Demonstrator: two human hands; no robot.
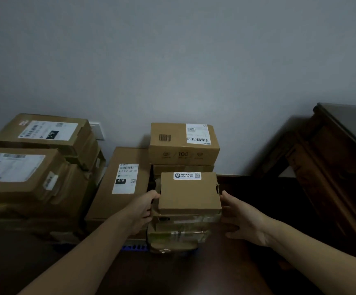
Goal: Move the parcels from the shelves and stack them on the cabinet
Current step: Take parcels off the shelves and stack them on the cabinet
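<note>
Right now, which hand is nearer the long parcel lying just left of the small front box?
Left. The left hand holds the small box right beside the long parcel; the right hand is on the box's far side.

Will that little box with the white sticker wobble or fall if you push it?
Probably stiff: the small box has crisp cardboard edges. It likely feels light, since it is small and the left hand grips just its side. It sits atop a narrow, crumpled stack, so a sideways push might tip it.
</note>
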